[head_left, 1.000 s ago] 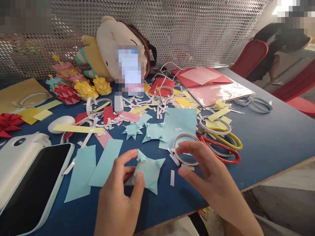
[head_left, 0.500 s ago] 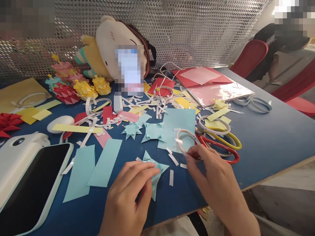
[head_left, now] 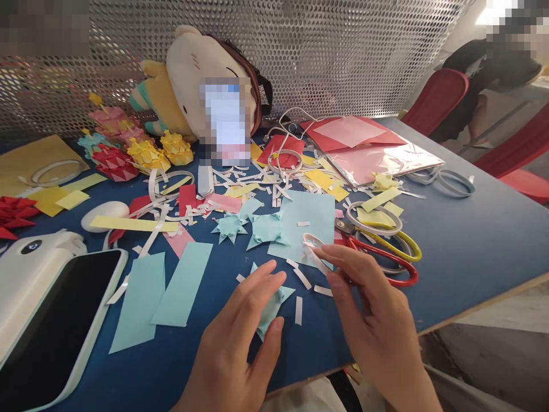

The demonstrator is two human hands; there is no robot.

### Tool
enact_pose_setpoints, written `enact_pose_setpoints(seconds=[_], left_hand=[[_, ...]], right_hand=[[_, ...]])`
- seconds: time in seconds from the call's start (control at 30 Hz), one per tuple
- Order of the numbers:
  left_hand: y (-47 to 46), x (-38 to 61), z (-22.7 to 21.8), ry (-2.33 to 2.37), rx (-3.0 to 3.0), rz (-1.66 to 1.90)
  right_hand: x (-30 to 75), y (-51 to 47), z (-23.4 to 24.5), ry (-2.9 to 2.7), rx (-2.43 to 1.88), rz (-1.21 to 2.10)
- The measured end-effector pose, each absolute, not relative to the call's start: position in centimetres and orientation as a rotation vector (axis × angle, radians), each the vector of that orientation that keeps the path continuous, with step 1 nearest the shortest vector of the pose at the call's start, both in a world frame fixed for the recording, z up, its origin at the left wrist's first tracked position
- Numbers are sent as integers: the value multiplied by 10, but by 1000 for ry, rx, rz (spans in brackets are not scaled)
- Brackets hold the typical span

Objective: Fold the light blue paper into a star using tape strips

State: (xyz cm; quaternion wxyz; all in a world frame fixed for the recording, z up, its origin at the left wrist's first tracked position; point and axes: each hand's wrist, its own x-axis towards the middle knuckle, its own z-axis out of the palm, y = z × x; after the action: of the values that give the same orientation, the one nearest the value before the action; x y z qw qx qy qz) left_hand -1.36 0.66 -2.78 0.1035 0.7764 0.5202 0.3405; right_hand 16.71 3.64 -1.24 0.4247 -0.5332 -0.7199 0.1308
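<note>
My left hand [head_left: 240, 326] is over a light blue folded paper star [head_left: 270, 309], with thumb and fingers apart and nothing in them. The hand hides part of the star. My right hand [head_left: 373, 303] pinches a thin roll of white tape [head_left: 316, 254], tilted above a light blue paper sheet [head_left: 309, 209]. Just beyond the left hand lie two more light blue folded pieces, a small star [head_left: 230, 227] and a wider one [head_left: 265, 228]. Scissors [head_left: 403, 274] with red and yellow handles lie beside the right hand, partly under another tape roll [head_left: 373, 217].
Small white paper strips [head_left: 299, 311] are scattered around the hands. Light blue strips [head_left: 182, 286] and a phone [head_left: 55, 337] are at left. Folded paper ornaments [head_left: 114, 163], a plush toy [head_left: 184, 80] and a blurred lit screen [head_left: 227, 120] stand at the back.
My left hand has lifted off the star and its fingers have spread. In my right hand the tape roll has tilted. The light blue sheet has shifted slightly left.
</note>
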Motion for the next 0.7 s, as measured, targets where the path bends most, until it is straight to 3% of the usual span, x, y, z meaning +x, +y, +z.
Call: enact_pose_setpoints(seconds=[0.7], left_hand=[[4, -6, -33, 1540, 2506, 757]], right_hand=[[160, 28, -14, -1797, -987, 376]])
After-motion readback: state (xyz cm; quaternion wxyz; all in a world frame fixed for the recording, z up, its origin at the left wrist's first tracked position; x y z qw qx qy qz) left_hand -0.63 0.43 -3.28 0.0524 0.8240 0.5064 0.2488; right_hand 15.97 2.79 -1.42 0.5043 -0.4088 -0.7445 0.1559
